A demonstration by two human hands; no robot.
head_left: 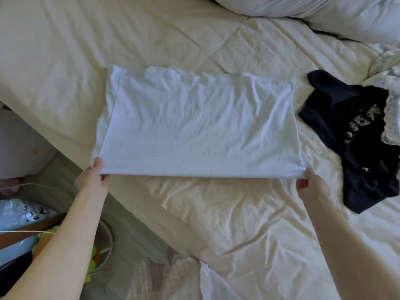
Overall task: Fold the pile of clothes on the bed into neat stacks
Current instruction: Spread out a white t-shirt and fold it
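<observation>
Btwn hands: white shirt (194, 124); L hand (95, 176), R hand (307, 180) pinch near corners.

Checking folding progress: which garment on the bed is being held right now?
The white shirt, pinched at its near corners by both hands; the dark navy top lies crumpled and untouched beside it.

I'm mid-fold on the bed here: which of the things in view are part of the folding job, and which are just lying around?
Part of the job:
- white garment, pinched at its near corners by the left hand and right hand
- dark printed garment, unfolded to the right
- lace-trimmed white cloth, at the right edge
- bed

Just lying about:
- pillow
- cardboard box on the floor
- white cable
</observation>
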